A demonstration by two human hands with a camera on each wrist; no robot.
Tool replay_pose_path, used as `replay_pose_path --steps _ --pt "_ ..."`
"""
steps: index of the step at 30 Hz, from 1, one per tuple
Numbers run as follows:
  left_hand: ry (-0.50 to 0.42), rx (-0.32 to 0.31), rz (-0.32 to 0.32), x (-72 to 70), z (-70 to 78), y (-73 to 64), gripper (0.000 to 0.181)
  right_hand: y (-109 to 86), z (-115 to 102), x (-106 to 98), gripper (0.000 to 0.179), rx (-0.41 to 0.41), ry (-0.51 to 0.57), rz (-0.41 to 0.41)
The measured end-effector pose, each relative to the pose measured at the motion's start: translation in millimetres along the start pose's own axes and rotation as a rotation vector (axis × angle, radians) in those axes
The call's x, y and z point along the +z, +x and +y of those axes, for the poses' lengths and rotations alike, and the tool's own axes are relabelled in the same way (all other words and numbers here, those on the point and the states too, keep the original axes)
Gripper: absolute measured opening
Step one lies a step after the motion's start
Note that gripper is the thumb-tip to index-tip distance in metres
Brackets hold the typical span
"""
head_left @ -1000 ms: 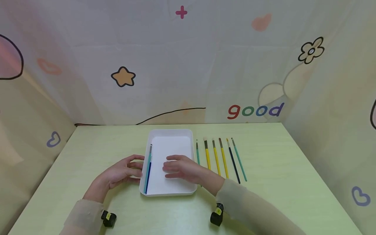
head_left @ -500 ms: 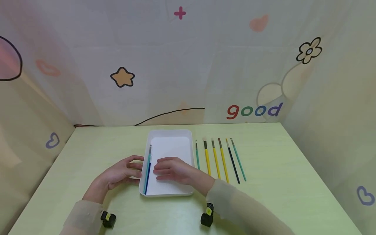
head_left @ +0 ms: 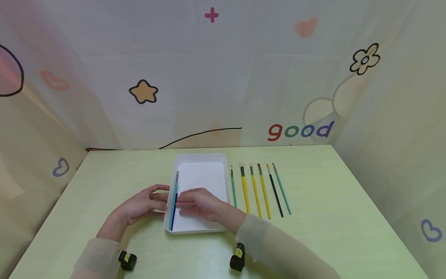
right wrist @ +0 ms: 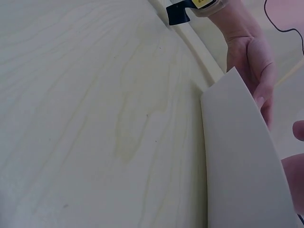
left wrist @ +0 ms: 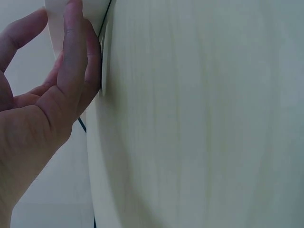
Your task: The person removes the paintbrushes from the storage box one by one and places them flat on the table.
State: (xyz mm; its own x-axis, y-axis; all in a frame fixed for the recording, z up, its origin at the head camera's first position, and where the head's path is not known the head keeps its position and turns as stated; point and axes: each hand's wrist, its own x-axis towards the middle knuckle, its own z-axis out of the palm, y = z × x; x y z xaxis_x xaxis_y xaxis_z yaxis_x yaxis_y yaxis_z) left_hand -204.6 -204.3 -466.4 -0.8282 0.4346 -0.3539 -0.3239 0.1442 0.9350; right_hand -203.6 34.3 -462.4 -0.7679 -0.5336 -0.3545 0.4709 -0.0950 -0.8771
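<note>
A white tray (head_left: 203, 170) lies on the table, with a teal paintbrush (head_left: 173, 205) and a dark blue paintbrush (head_left: 173, 217) side by side along its inner left wall. My left hand (head_left: 141, 205) rests against the tray's outer left side, its fingers loosely bent; the left wrist view shows the fingers (left wrist: 73, 52) beside the tray wall. Over the tray floor reaches my right hand (head_left: 200, 203), palm turned left, its fingertips at the dark blue paintbrush and partly covering it. In the right wrist view only bits of that hand (right wrist: 295, 180) appear behind the tray wall.
Right of the tray, several paintbrushes lie in a row: a teal one (head_left: 234, 190) nearest, then yellow ones (head_left: 256, 190), a dark one (head_left: 276, 195) and another teal one (head_left: 282, 190). My right forearm (head_left: 271, 244) passes in front of them. A printed cloth (head_left: 195, 58) stands behind the table.
My right hand has moved left across the tray, from its middle to the dark blue paintbrush. My left hand keeps its place at the tray's side.
</note>
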Motion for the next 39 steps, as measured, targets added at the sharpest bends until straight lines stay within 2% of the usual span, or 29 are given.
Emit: replay_pose_path --steps 5,8,12,17,25,31,39 --pt "-0.007 0.004 -0.002 -0.1 -0.1 0.3 0.076 2.0 -1 4 0.035 -0.014 -0.013 0.054" --pt "-0.007 0.001 0.002 -0.1 -0.2 0.0 0.076 3.7 0 7 0.035 -0.005 0.002 0.103" --pt "0.002 -0.002 0.01 -0.4 0.1 -0.8 0.076 8.0 0 7 0.035 0.015 0.024 0.128" --pt "-0.002 -0.006 0.014 0.0 -0.2 -1.2 0.077 12.3 -1 5 0.034 0.035 0.024 0.113" --pt "-0.013 0.01 -0.002 -1.6 -1.6 -0.5 0.077 16.9 0 5 0.033 0.062 0.019 0.029" --pt "-0.018 0.03 -0.027 -2.9 -2.1 -0.3 0.076 16.5 3 9 0.025 0.042 -0.126 0.018" --pt "-0.025 0.031 -0.032 -2.3 -1.5 -0.2 0.077 16.9 9 17 0.025 -0.031 -0.262 0.104"
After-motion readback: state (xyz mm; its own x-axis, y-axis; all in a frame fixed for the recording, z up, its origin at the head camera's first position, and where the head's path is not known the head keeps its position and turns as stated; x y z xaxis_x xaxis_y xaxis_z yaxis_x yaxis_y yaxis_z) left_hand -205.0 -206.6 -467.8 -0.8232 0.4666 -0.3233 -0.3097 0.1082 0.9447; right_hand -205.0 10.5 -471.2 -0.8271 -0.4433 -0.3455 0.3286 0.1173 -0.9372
